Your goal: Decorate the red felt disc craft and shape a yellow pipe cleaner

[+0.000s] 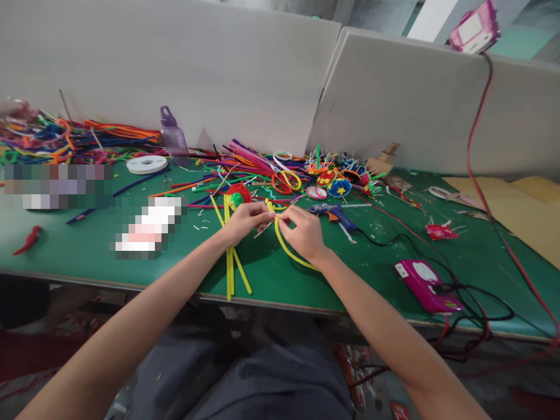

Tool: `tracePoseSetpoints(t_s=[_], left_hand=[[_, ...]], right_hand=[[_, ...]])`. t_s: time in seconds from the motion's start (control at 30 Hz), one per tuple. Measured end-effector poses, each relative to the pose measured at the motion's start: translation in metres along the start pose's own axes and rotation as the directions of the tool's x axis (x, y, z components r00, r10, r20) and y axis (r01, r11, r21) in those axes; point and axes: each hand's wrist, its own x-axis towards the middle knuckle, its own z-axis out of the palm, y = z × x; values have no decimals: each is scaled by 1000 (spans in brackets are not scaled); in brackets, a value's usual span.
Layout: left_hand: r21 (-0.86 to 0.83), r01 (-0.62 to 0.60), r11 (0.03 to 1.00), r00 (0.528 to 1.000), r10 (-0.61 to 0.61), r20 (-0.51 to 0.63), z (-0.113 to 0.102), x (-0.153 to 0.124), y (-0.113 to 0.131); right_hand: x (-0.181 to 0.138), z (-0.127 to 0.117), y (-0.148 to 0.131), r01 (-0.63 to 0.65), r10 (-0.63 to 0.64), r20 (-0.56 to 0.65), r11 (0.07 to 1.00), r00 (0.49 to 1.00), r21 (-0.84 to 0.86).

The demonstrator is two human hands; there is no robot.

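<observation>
Both hands meet over the green table around one yellow pipe cleaner. My left hand pinches its bent, twisted upper end between thumb and fingers. Close beside it, my right hand is closed on the same pipe cleaner, whose loose length curves down beneath the right wrist. Several straight yellow pipe cleaners lie under the left forearm. Just behind the left hand sits a red and green pipe-cleaner piece. A blue glue gun rests to the right of my right hand.
Heaped colourful pipe cleaners line the back, near a purple bottle and a white tape roll. A magenta power box with tangled cables is at right. Grey panels stand behind; the table's front edge is close.
</observation>
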Motion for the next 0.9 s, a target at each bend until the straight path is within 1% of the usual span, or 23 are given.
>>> tracePoseSetpoints(t_s=[0.07, 0.1, 0.13, 0.2, 0.27, 0.33, 0.47, 0.6, 0.7, 0.77, 0.83, 0.9], left_hand=[[-1, -7, 1000, 1000, 7, 4, -1, 0, 0], [-5, -10, 1000, 1000, 10, 5, -1, 1, -1], [-10, -11, 1000, 1000, 12, 5, -1, 1, -1], [-20, -13, 1000, 1000, 13, 4, -1, 1, -2], [-27, -17, 999, 1000, 17, 9, -2, 1, -3], [-34, -23, 999, 1000, 23, 16, -2, 1, -4], [-51, -22, 998, 999, 23, 26, -1, 1, -3], [-68, -16, 998, 999, 18, 34, -1, 1, -3], [-69, -5, 998, 999, 7, 38, -1, 1, -3], [-75, 6, 997, 999, -3, 39, 0, 1, -2], [-89, 19, 996, 999, -16, 31, 1, 1, -1], [-105, 30, 994, 999, -29, 16, 2, 1, 1]], right_hand=[[2, 0, -1, -127, 128, -2, 983, 992, 132], [3, 0, -2, -206, 208, 12, 955, 978, 215], [4, 0, -3, -290, 291, 41, 907, 956, 304], [7, -1, -4, -440, 428, 140, 763, 893, 474], [9, -1, -3, -535, 490, 255, 606, 834, 589], [10, -1, -2, -591, 512, 341, 479, 789, 650], [10, 0, 2, -671, 529, 483, 246, 698, 699], [9, 1, 7, -716, 471, 625, 19, 623, 698], [8, 2, 10, -735, 430, 698, -108, 573, 670], [8, 2, 9, -726, 404, 711, -150, 575, 672], [9, 1, 8, -698, 382, 699, -169, 605, 696], [11, -1, 5, -666, 360, 675, -169, 644, 726]])
